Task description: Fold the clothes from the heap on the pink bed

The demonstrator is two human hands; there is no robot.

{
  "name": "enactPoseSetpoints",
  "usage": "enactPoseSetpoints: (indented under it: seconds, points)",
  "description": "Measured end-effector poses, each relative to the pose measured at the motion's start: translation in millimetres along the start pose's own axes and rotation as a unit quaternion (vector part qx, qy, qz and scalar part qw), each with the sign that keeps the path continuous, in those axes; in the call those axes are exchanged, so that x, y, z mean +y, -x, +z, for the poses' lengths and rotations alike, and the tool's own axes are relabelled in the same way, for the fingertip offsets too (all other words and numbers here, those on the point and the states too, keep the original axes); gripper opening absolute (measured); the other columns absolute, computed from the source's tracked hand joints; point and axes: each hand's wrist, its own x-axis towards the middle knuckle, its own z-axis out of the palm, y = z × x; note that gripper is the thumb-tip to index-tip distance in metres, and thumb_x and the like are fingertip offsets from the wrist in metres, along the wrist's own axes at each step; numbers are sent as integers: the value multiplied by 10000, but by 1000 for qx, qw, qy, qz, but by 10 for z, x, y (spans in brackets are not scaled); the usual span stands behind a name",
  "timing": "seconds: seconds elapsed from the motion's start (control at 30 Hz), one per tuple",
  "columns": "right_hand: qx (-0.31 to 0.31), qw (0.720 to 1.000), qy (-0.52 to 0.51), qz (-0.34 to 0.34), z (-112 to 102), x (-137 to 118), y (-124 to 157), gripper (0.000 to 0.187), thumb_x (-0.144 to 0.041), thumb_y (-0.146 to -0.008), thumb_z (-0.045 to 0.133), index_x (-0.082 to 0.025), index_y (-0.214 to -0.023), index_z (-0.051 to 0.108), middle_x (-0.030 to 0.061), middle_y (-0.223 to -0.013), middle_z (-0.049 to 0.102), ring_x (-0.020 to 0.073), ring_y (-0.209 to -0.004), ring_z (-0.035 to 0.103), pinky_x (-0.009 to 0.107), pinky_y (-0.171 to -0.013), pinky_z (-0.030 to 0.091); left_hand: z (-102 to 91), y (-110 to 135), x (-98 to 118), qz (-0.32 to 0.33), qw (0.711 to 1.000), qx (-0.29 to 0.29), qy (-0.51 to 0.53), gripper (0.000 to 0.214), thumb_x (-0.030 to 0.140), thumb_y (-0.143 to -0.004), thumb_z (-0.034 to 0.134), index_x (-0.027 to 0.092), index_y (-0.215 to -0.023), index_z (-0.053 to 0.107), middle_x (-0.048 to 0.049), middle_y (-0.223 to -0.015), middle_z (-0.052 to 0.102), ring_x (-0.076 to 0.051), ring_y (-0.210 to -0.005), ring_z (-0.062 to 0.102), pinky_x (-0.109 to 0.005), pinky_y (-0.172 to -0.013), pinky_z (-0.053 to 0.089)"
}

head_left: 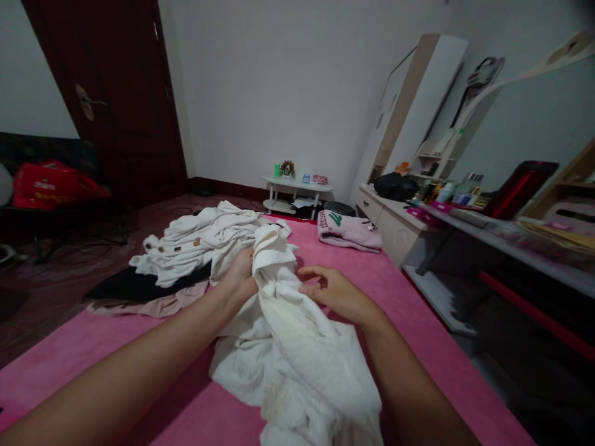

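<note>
**Two hands on a crumpled white garment at the middle of the pink bed**

The white garment (297, 347) lies crumpled on the pink bed (418, 334). It reaches from about the bed's middle down toward its near edge, between the two forearms. The left hand (242, 277) has its fingers wrapped around the bunched top end of the cloth and holds that end a little above the bedcover. The right hand (333, 291) sits just to the right of it, its fingers (312, 272) loosely spread and slightly curled, holding nothing. Whether its fingertips touch the fabric or only come close to it cannot be told.

Beyond the left hand, toward the far left corner, a pile of white clothes (195, 238) with small brown buttons lies over a black garment (125, 286) and a pale beige garment (158, 305) at the left edge. A folded pink sweatshirt (348, 234) with green lettering rests at the far right corner. Off the bed stand a small white side table (297, 183), a dark red door (111, 99) and, along the right wall, a cluttered counter (465, 217).
</note>
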Motion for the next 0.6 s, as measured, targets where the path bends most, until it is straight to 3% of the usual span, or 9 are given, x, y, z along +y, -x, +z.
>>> enactPoseSetpoints:
  seconds: [0.07,0.17,0.33,0.43,0.6]
  points:
    - [-43,999,21,-17,100,22,-19,297,-327,-751,668,-133,-976,663,10,-789,616,100,-634,501,210,-548,368,-3,11,34,-21,1000,7,-5,209,130,-739,537,111,-899,670,-88,-746,705,-263,-706,684,-407,-692,572]
    - [-20,997,46,-53,189,30,-43,127,-263,-738,635,-138,-752,648,-33,-652,540,86,-594,451,201,-530,315,-8,22,58,-14,1000,-8,-18,200,135,-722,564,111,-892,668,-82,-747,704,-259,-720,681,-391,-704,568]
    - [150,988,-9,-47,-103,-6,-37,160,-293,-674,667,-137,-663,633,-30,-589,541,85,-531,438,204,-488,306,-90,-42,165,81,995,3,-62,143,112,-722,614,132,-864,626,-25,-666,663,-149,-583,621,-251,-563,528]
    - [253,964,-55,-67,-342,-50,4,243,-368,-660,702,-130,-676,658,-19,-565,556,85,-493,428,210,-461,307,-161,-63,220,121,987,26,-102,105,131,-721,654,146,-803,590,8,-613,617,-101,-508,566,-185,-475,467]
    - [405,905,-57,-115,-616,-44,88,232,-362,-677,707,-140,-739,680,-34,-527,537,83,-444,405,220,-429,311,-216,-88,230,140,977,58,-147,111,158,-711,681,146,-759,581,-5,-644,627,-112,-535,588,-208,-512,490]
